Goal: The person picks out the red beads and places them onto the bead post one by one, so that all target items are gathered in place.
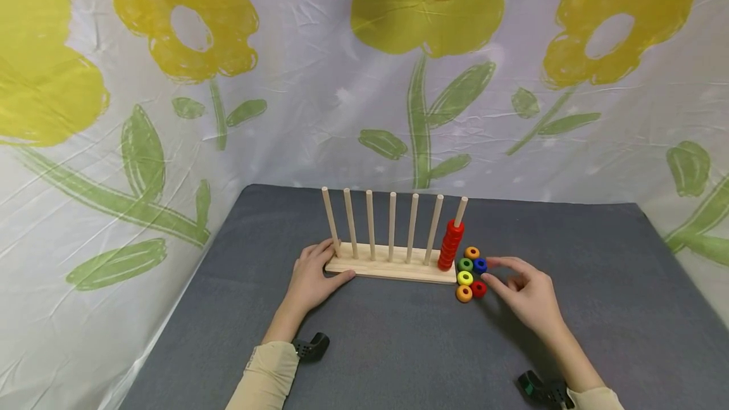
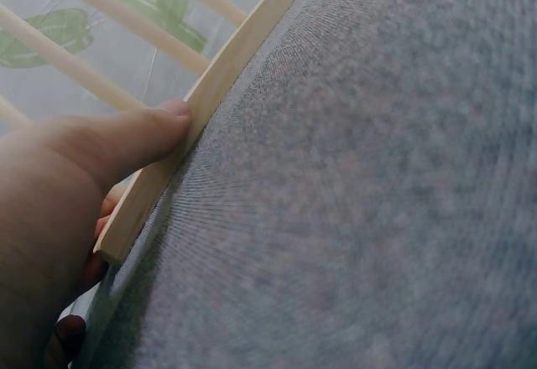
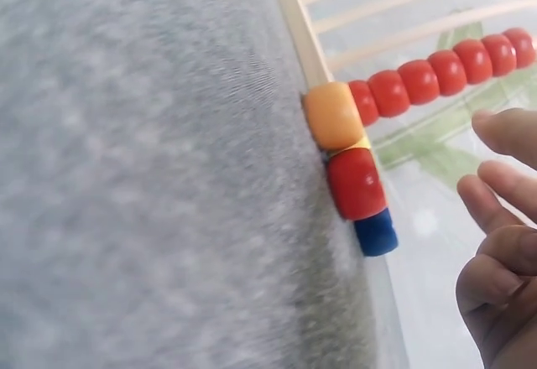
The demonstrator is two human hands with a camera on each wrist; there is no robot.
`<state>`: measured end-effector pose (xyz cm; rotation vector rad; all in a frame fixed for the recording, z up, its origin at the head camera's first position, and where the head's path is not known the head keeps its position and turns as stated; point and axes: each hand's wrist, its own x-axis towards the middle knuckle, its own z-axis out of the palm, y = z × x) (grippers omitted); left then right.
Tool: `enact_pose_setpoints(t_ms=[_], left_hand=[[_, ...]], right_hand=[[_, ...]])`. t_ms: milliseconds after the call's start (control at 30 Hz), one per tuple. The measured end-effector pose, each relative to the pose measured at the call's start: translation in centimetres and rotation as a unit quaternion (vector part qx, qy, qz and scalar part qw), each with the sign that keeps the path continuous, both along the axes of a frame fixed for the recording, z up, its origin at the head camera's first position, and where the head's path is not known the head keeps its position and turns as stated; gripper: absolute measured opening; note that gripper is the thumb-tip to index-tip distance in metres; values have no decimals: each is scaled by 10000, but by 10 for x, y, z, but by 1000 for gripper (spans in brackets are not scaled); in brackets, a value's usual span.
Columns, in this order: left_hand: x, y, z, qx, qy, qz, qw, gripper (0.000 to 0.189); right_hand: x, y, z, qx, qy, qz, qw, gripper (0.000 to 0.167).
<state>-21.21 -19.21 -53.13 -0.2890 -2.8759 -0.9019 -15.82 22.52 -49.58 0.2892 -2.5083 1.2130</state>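
A wooden peg rack (image 1: pixel 393 269) with several upright pegs stands on the table. Its rightmost peg carries a stack of red beads (image 1: pixel 450 245). The left hand (image 1: pixel 310 274) grips the left end of the base, its thumb (image 2: pixel 159 134) along the front edge and the other fingers behind. Beside the base's right end lies a cluster of loose beads: a green bead (image 1: pixel 465 264), a blue bead (image 1: pixel 480 265), a yellow bead (image 1: pixel 464 278), a red bead (image 1: pixel 478 288) and two orange ones. Thumb and index finger parted, the right hand (image 1: pixel 529 293) hovers just right of this cluster, holding nothing.
Dark grey cloth covers the table (image 1: pixel 398 347). Behind it hangs a pale curtain (image 1: pixel 307 112) printed with yellow flowers. Each wrist wears a black camera, seen near the left sleeve (image 1: pixel 267 375) and the right sleeve (image 1: pixel 595 399).
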Motion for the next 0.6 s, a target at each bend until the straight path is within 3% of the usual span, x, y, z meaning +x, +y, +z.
enact_pose_setpoints(t_ms=[433, 600], left_hand=[[0, 0, -1, -17, 142, 1, 9999, 67], [1, -1, 0, -11, 37, -4, 10000, 68]], right_hand=[[2, 5, -17, -85, -113, 142, 9998, 25], [1, 7, -23, -105, -246, 194, 9995, 26]])
